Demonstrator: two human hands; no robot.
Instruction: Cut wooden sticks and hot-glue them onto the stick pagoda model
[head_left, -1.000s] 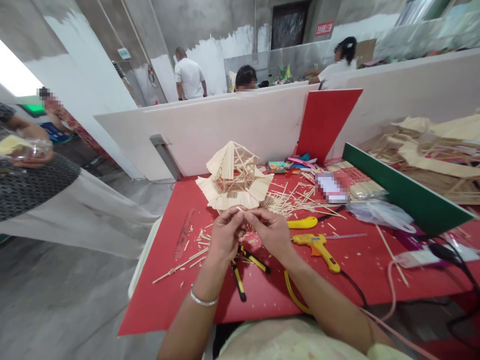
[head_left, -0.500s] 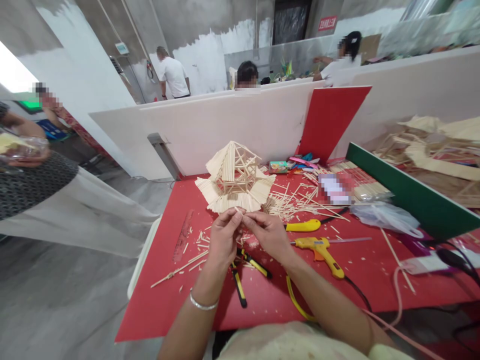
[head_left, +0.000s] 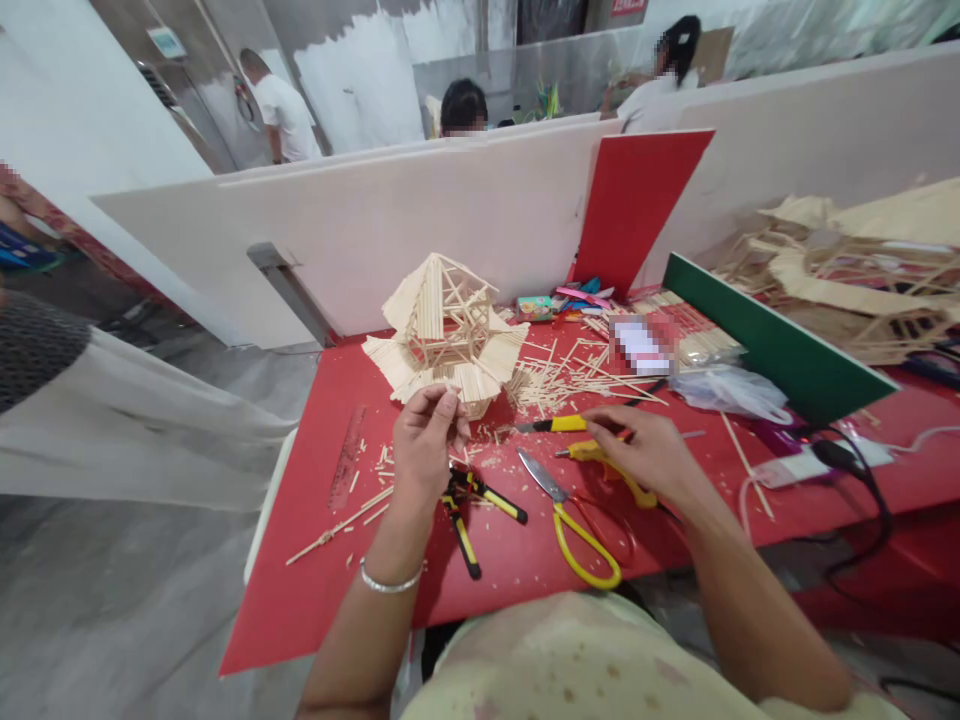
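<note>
My left hand is closed in a pinch in front of the stick model. What its fingertips hold is too small to make out. My right hand has its thumb and fingers closed on the handle end of a yellow utility knife, whose blade points left. Under that hand lies a yellow glue gun, partly hidden. The model, a pagoda-like form of pale wooden sticks with a flared roof, stands just beyond my left hand. Scissors with yellow handles and black-and-yellow pliers lie between my forearms.
Loose sticks are heaped right of the model. A clear ruler lies at the left. Farther right are a phone, a plastic bag, a green board and a power strip. People are beyond the white partition.
My hands have parted: the right moved right from the left's fingertips to the utility knife, while the left stayed before the model. The scissors are now uncovered. The view has shifted right.
</note>
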